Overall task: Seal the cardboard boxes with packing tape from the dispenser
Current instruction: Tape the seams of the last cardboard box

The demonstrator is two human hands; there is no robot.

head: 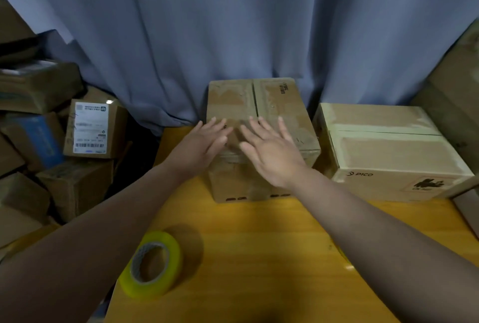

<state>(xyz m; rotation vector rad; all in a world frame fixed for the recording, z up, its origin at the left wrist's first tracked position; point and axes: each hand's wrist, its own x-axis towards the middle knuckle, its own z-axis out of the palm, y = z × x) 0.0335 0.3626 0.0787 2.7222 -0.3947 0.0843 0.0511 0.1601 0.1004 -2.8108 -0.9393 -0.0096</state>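
A brown cardboard box [282, 104] stands at the back middle of the yellow table [259, 258], its top flaps closed with a seam running front to back. My left hand [202, 143] and my right hand [269, 151] lie flat, fingers spread, on the near part of the box top, side by side over the seam. Neither hand holds anything. A roll of yellowish packing tape [153, 263] lies on its side near the table's front left, apart from both hands. A second box [394, 151], pale and marked PICO, sits to the right with tape along its seam.
A pile of several cardboard boxes [51, 141] fills the floor at the left, one with a white shipping label [90, 128]. A grey-blue curtain [233, 24] hangs right behind the table. More cardboard [456, 84] leans at the far right.
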